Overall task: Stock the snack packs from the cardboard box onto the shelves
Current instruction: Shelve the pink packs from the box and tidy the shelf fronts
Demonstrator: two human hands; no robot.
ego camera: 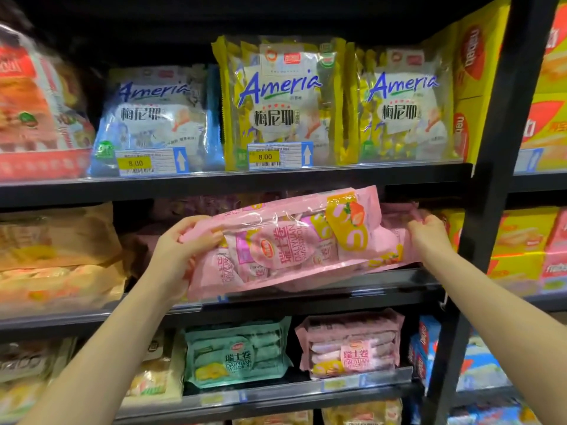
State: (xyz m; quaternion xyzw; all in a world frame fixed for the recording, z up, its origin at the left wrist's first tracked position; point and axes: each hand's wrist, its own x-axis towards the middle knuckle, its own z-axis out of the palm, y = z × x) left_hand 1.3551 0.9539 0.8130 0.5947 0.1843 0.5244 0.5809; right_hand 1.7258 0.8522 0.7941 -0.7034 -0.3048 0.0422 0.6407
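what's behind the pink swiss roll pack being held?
Behind the pink Swiss roll pack, held by the left hand and right hand, more pink packs show; how many is hidden.

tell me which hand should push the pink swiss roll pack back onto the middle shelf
Probably the left hand: it grips the pink Swiss roll pack's outer end, nearer the viewer. The right hand pinches the end already inside the middle shelf.

Two bare forearms — no sleeves, watch, rings or gloves; short plain nails on fingers.
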